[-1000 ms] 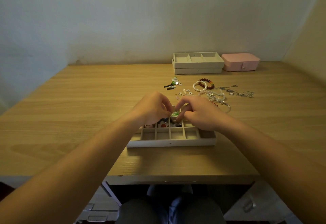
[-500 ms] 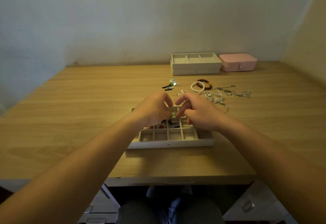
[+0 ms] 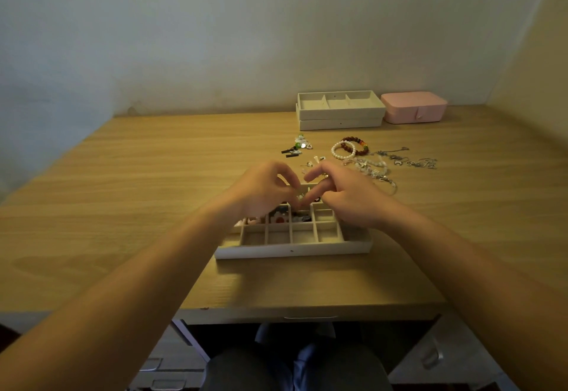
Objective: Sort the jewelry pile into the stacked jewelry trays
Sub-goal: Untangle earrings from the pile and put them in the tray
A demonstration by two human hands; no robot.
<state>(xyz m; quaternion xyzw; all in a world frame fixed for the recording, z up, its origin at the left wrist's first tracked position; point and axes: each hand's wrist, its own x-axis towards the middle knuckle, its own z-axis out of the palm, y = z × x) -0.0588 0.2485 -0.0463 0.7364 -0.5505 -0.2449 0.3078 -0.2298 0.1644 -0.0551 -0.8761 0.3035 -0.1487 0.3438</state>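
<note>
Left fingers (image 3: 290,180): curled, thumb and index tips close together. Can't tell if they pinch anything. Right fingers (image 3: 315,173): index and middle out straight and apart, other two curled, nothing seen in them. Tips of both hands nearly meet over the back rows of the grid tray (image 3: 292,249). Left hand (image 3: 264,190) and right hand (image 3: 347,198) sit above it. A few small pieces (image 3: 279,218) lie in middle-row cells, front row bare. Tray is on the bench (image 3: 153,190) near its front edge. Pile (image 3: 365,163) sits just behind the right hand, with bracelets (image 3: 350,147) at its back. Stacked trays (image 3: 341,115) are by the wall, pink box (image 3: 413,110) beside them.
</note>
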